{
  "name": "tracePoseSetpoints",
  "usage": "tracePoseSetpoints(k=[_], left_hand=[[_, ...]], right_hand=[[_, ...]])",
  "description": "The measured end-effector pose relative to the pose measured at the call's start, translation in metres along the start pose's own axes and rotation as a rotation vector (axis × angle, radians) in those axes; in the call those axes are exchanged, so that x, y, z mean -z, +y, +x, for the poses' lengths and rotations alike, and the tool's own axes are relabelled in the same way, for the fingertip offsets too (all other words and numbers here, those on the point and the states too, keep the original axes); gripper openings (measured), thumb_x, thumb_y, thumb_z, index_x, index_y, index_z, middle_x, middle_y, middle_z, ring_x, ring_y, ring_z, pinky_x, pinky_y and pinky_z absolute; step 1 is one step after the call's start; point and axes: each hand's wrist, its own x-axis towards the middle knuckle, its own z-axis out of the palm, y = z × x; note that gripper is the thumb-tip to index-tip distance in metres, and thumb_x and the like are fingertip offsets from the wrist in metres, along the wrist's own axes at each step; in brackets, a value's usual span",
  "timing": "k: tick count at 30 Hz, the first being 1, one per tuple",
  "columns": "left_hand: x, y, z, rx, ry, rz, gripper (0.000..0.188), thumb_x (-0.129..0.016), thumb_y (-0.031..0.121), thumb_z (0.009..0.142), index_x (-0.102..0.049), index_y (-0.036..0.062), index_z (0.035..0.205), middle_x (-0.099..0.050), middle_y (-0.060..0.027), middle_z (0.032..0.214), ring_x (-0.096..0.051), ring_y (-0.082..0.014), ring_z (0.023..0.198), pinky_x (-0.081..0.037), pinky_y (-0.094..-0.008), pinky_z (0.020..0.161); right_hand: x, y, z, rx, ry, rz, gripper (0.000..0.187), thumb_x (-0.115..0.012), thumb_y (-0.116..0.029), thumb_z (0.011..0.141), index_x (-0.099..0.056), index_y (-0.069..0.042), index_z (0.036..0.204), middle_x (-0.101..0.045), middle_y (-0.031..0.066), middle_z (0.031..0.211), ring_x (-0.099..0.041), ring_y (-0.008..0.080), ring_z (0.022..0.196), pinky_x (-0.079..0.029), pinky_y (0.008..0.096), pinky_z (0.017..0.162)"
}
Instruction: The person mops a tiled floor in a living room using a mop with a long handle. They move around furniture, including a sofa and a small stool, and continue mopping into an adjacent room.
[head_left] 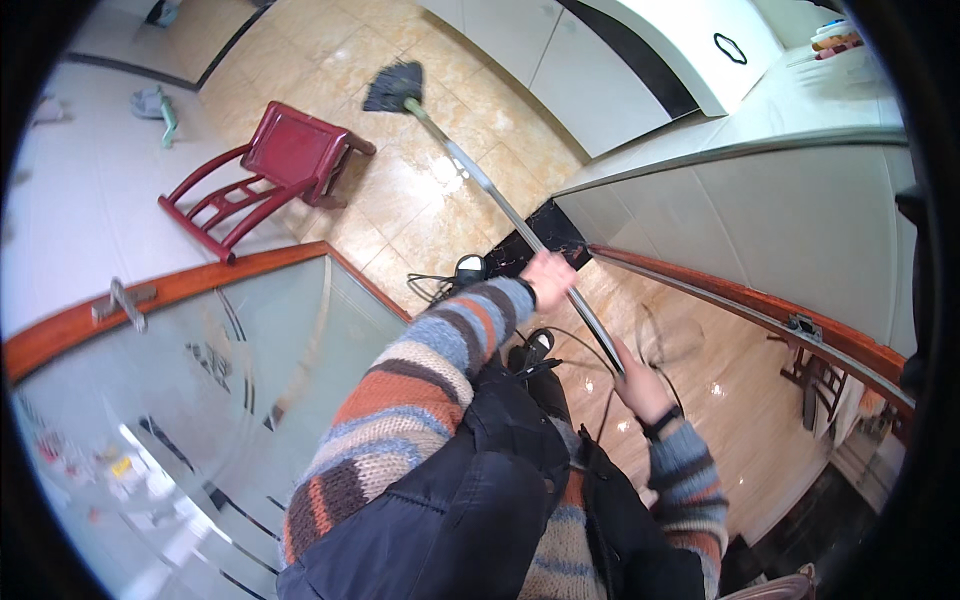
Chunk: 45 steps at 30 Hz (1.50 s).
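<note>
Both of my hands are closed round the grey metal handle of a broom [510, 211]. My left hand [548, 280] grips it partway along the shaft. Lower in the view, my right hand [643, 385] holds it close to the near end. The handle slants away to the upper left. Its dark bristle head [395, 88] rests on the shiny beige floor tiles [440, 155], beyond the doorway.
A dark red chair [295, 150] stands left of the broom. A frosted glass door [200, 390] with a wooden frame fills the lower left. White cabinets [600, 80] line the upper right. Thin dark cables [600, 400] hang around my legs, and my shoes [540, 343] straddle the doorway area.
</note>
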Motion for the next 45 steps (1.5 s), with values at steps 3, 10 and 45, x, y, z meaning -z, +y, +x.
tracePoseSetpoints(k=[3,10,45], left_hand=[[-0.041,0.095,0.007,-0.202,-0.098,-0.253,0.016,-0.062,0.023,0.063,-0.056,0.0116,0.072,-0.056,-0.0077,0.067,-0.055,-0.0284,0.079,-0.043,-0.0401,0.064],[-0.079,0.261,0.057,-0.179,-0.252,-0.508,0.017,-0.057,0.027,0.063,-0.057,0.0102,0.063,-0.057,-0.0115,0.061,-0.055,-0.0328,0.061,-0.043,-0.0438,0.053],[0.04,0.083,-0.107,0.548,0.41,-0.376,0.016,-0.062,0.022,0.057,-0.05,0.0109,0.054,-0.054,-0.0087,0.057,-0.053,-0.0304,0.062,-0.039,-0.0416,0.056]], right_hand=[[0.002,0.055,-0.103,-0.039,0.039,0.055,0.064,-0.051,-0.003,0.071,-0.03,-0.014,0.131,-0.056,0.0251,0.076,-0.056,0.0394,0.068,-0.045,0.0442,0.059],[0.087,0.105,-0.297,-0.254,0.102,-0.461,0.051,-0.059,-0.005,0.066,-0.049,-0.012,0.116,-0.058,0.0192,0.074,-0.058,0.0343,0.066,-0.046,0.0396,0.059],[0.159,-0.132,-0.135,0.491,-0.033,-0.915,0.042,-0.054,-0.006,0.067,-0.054,-0.007,0.109,-0.053,0.0086,0.054,-0.055,0.0234,0.049,-0.043,0.0346,0.046]])
